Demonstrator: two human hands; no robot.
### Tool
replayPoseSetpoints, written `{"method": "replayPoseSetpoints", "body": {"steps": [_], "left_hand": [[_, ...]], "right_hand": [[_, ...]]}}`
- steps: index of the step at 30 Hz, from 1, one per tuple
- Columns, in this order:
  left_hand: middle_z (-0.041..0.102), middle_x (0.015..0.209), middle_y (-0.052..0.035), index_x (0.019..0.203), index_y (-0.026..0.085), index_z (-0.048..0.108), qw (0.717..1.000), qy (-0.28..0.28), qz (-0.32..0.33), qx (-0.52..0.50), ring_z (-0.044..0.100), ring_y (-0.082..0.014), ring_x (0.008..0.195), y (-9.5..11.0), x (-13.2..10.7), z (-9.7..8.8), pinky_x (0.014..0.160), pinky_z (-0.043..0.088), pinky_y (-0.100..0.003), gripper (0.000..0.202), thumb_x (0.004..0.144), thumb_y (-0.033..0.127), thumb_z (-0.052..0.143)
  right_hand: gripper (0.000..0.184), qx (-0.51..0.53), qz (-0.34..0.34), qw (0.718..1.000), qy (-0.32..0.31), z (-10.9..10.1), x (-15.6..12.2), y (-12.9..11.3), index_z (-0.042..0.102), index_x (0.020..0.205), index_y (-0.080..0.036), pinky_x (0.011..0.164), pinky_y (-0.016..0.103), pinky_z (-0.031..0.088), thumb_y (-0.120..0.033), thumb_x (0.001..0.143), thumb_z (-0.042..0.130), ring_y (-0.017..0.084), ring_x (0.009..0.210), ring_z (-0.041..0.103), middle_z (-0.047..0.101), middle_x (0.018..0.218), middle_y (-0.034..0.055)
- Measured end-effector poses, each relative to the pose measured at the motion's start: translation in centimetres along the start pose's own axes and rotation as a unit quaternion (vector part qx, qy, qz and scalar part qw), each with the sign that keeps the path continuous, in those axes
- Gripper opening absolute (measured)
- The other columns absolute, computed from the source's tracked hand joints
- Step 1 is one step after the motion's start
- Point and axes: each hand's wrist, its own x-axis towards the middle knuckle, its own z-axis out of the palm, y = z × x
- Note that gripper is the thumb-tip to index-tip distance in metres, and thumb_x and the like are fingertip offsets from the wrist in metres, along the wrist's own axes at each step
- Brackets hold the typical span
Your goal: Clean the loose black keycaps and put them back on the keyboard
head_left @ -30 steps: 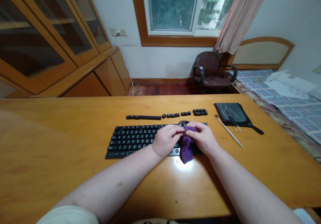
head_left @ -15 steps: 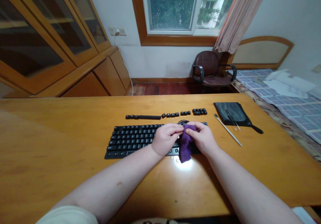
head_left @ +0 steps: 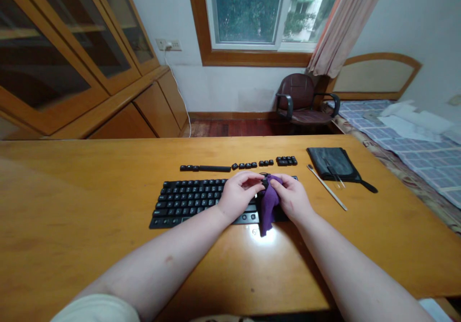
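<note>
A black keyboard (head_left: 190, 198) lies across the middle of the wooden desk (head_left: 90, 206). Both hands meet over its right end. My left hand (head_left: 239, 194) pinches a small black keycap (head_left: 265, 183) at its fingertips. My right hand (head_left: 293, 198) is closed on a purple cloth (head_left: 267, 205) that hangs down over the keyboard's front edge, and presses the cloth against the keycap. Behind the keyboard, a row of loose black keycaps (head_left: 239, 165) lies on the desk, with a long bar-shaped key at its left end.
A thin metal tool (head_left: 327, 187) lies to the right of the keyboard, beside a dark folded pouch (head_left: 333, 163) with a black-handled tool. Beyond the desk stand a dark red armchair (head_left: 300, 98), wooden cabinets on the left and a bed on the right.
Both hands have risen slightly and drawn closer at the fingertips. The cloth is now bunched more tightly round the keycap and hangs shorter.
</note>
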Motion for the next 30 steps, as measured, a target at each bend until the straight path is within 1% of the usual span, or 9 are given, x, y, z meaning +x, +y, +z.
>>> {"method": "replayPoseSetpoints", "body": {"steps": [4,9,13,17,20,23,26,28,30], "left_hand": [[0.069,0.08,-0.0035,0.075,0.019,0.072,1.0,0.009,-0.008,-0.002,0.064,-0.0158,0.079,0.2,0.1,0.0,0.08,0.052,-0.031,0.007,0.07,0.016,0.069],[0.067,0.087,-0.0051,0.083,0.019,0.072,1.0,-0.009,-0.013,-0.009,0.063,-0.0162,0.085,0.3,0.0,-0.1,0.082,0.052,-0.032,0.012,0.072,0.018,0.068],[0.067,0.088,-0.005,0.084,0.016,0.07,0.995,-0.015,-0.063,-0.071,0.064,-0.0156,0.081,0.3,0.1,0.1,0.079,0.054,-0.031,0.021,0.065,0.021,0.074],[0.071,0.089,-0.0055,0.087,0.015,0.069,0.986,0.001,-0.116,-0.116,0.065,-0.0165,0.084,0.3,0.4,0.1,0.084,0.052,-0.033,0.019,0.07,0.023,0.068],[0.072,0.091,-0.0066,0.087,0.015,0.07,0.984,-0.018,-0.139,-0.108,0.066,-0.0173,0.084,0.4,0.5,0.0,0.085,0.052,-0.035,0.017,0.074,0.025,0.065],[0.072,0.089,-0.0065,0.088,0.014,0.07,0.983,-0.039,-0.142,-0.109,0.066,-0.0181,0.083,0.6,0.5,0.0,0.084,0.053,-0.036,0.021,0.069,0.023,0.07],[0.071,0.086,-0.0055,0.088,0.014,0.067,0.982,-0.042,-0.137,-0.119,0.066,-0.0168,0.081,0.6,0.3,0.2,0.081,0.053,-0.033,0.026,0.063,0.017,0.072],[0.07,0.088,-0.0055,0.088,0.014,0.065,0.986,-0.039,-0.129,-0.102,0.065,-0.0157,0.082,0.5,0.3,0.1,0.081,0.053,-0.032,0.024,0.065,0.016,0.07],[0.069,0.093,-0.0064,0.093,0.014,0.064,0.99,-0.045,-0.118,-0.058,0.065,-0.0155,0.085,0.6,0.5,-0.1,0.082,0.053,-0.031,0.024,0.069,0.016,0.067]], "right_hand": [[0.028,-0.021,-0.006,1.0,0.009,-0.2,0.0,0.0,0.069,0.082,-0.018,0.075,0.032,0.047,-0.042,0.068,0.07,0.018,0.074,0.062,0.07,0.081,0.0042],[0.029,-0.049,-0.001,0.999,0.024,0.0,-0.1,-0.1,0.068,0.081,-0.017,0.072,0.031,0.046,-0.043,0.069,0.069,0.018,0.072,0.06,0.068,0.078,0.0039],[0.027,-0.042,-0.004,0.999,0.013,0.0,0.0,0.1,0.069,0.078,-0.017,0.071,0.03,0.045,-0.042,0.068,0.07,0.017,0.071,0.059,0.068,0.076,0.003],[0.02,0.0,-0.018,1.0,-0.022,-0.3,-0.1,0.5,0.068,0.077,-0.018,0.071,0.028,0.045,-0.037,0.069,0.07,0.016,0.071,0.058,0.067,0.076,0.0013],[0.016,0.024,-0.025,0.998,-0.043,-0.4,-0.1,1.0,0.068,0.077,-0.019,0.071,0.027,0.044,-0.034,0.07,0.07,0.015,0.071,0.057,0.065,0.076,0.0004],[0.014,0.036,-0.027,0.998,-0.045,-0.5,0.0,1.3,0.068,0.076,-0.02,0.069,0.027,0.043,-0.033,0.071,0.07,0.014,0.07,0.056,0.065,0.075,-0.0004],[0.014,0.035,-0.023,0.998,-0.043,-0.6,0.1,1.3,0.068,0.075,-0.019,0.066,0.026,0.043,-0.031,0.069,0.071,0.014,0.068,0.056,0.065,0.074,-0.0004],[0.014,0.045,-0.018,0.998,-0.028,-0.8,0.2,1.0,0.068,0.074,-0.019,0.065,0.026,0.043,-0.03,0.067,0.072,0.014,0.067,0.056,0.065,0.073,-0.0004],[0.014,0.079,-0.017,0.997,0.015,-1.3,0.5,0.4,0.068,0.074,-0.018,0.063,0.026,0.043,-0.028,0.065,0.073,0.013,0.063,0.056,0.065,0.07,-0.0009]]}}
